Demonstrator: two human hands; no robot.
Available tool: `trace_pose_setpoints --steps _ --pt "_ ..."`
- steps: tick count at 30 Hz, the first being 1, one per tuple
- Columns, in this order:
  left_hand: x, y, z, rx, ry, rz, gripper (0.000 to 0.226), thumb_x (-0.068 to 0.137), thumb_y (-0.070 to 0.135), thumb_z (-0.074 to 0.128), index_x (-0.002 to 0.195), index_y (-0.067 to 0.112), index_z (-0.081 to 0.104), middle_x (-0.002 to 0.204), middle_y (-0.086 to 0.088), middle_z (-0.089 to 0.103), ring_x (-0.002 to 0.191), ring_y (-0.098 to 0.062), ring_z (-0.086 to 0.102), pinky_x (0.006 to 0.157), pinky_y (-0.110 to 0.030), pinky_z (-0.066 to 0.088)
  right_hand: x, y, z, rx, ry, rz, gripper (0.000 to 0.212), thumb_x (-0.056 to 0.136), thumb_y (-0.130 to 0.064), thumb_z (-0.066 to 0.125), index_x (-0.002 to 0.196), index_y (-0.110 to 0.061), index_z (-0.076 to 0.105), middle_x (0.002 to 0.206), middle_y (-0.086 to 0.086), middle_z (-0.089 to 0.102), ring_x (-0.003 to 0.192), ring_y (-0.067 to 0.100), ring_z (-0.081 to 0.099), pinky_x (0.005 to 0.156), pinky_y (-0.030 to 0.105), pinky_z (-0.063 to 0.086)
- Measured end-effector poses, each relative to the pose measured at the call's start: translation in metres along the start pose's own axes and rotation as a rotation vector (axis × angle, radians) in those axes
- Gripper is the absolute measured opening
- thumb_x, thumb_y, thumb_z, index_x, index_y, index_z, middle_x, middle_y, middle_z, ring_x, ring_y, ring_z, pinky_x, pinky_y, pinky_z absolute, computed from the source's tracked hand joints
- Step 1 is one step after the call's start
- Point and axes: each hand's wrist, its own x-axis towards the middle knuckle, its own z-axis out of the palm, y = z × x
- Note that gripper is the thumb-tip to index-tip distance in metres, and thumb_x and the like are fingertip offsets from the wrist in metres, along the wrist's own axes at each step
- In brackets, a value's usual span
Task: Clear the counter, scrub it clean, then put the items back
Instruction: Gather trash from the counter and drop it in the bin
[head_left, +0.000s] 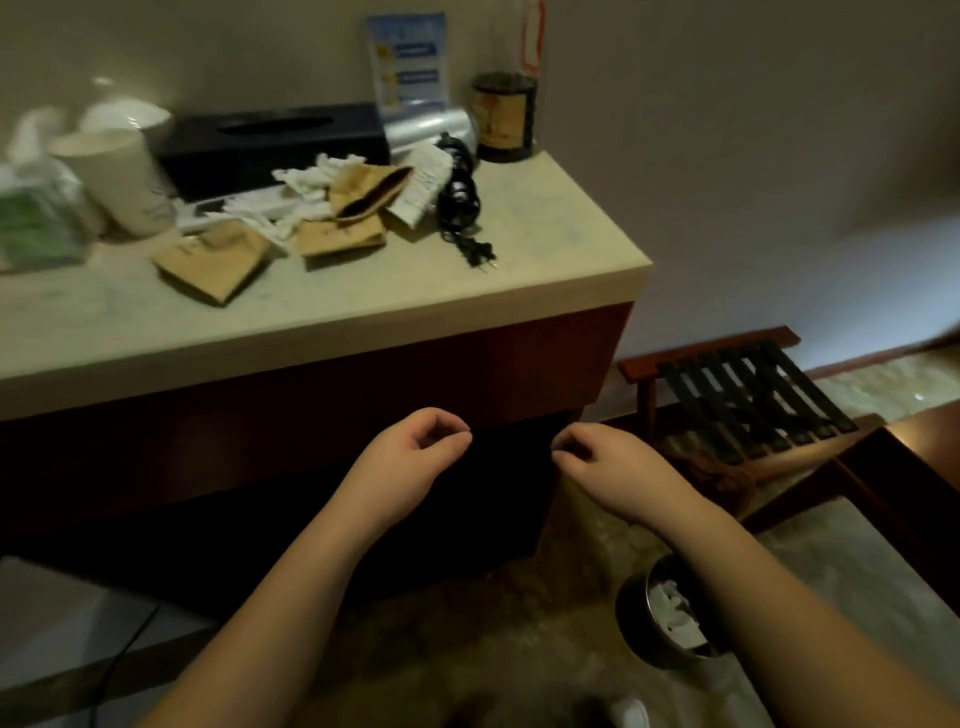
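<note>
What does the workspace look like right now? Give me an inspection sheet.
Surface: pale counter, front and right end bare, not yet cleared.
Job's things: black tissue box, paper cups, dark jar, silver roll, blue card.
Clutter: brown packets, crumpled tissues, green plastic bag.
Grips: left hand and right hand loosely curled, holding nothing, below the counter's edge.
Cables: coiled black cord, plug loose on the counter.
Surroundings: bin with white waste, luggage rack.
</note>
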Motion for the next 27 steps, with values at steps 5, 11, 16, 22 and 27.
trace_pose_setpoints --steps 5,11,16,22,27 --pt "-0.032 -0.008 -0.055 -0.043 0.134 0.056 0.01 0.094 0.035 0.059 0.097 0.036 0.068 0.094 0.003 0.069 0.084 -0.014 0.068 0.076 -0.037 0.057 -0.002 -0.054 0.002 0.017 0.026 -0.065 0.013 0.098 -0.038 0.048 0.11 -0.037 0.054 0.095 -0.015 0.062 0.083 0.008 0.063 0.072 0.03 0.054" --pt "-0.046 -0.015 -0.116 -0.07 0.357 0.163 0.011 0.092 0.031 0.062 0.086 0.037 0.07 0.09 -0.002 0.071 0.085 -0.021 0.065 0.083 -0.041 0.052 0.005 -0.101 -0.001 0.061 0.085 -0.124 0.015 0.096 -0.037 0.05 0.11 -0.041 0.055 0.096 -0.018 0.062 0.082 0.005 0.063 0.07 0.028 0.055" --pt "-0.035 -0.001 -0.162 -0.002 0.571 0.184 0.008 0.092 0.029 0.061 0.087 0.029 0.067 0.079 0.0 0.064 0.066 -0.015 0.056 0.059 -0.028 0.042 0.017 -0.135 -0.018 0.001 0.127 -0.207 0.016 0.096 -0.033 0.051 0.11 -0.04 0.055 0.101 -0.022 0.058 0.084 -0.005 0.056 0.066 0.015 0.044" --pt "-0.014 0.022 -0.196 0.161 0.657 0.19 0.009 0.091 0.022 0.058 0.096 0.018 0.065 0.083 0.007 0.061 0.068 -0.007 0.054 0.058 -0.026 0.04 0.039 -0.168 -0.052 -0.106 0.222 -0.29 0.022 0.096 -0.028 0.053 0.117 -0.027 0.059 0.104 -0.014 0.059 0.091 0.0 0.054 0.079 0.02 0.046" --pt "0.017 0.031 -0.215 0.341 0.631 0.146 0.02 0.09 0.025 0.06 0.109 0.017 0.062 0.112 0.0 0.056 0.088 -0.013 0.057 0.07 -0.03 0.05 0.081 -0.192 -0.07 -0.353 0.302 -0.39 0.031 0.094 -0.034 0.053 0.125 -0.028 0.055 0.123 -0.009 0.055 0.109 0.006 0.048 0.091 0.024 0.043"
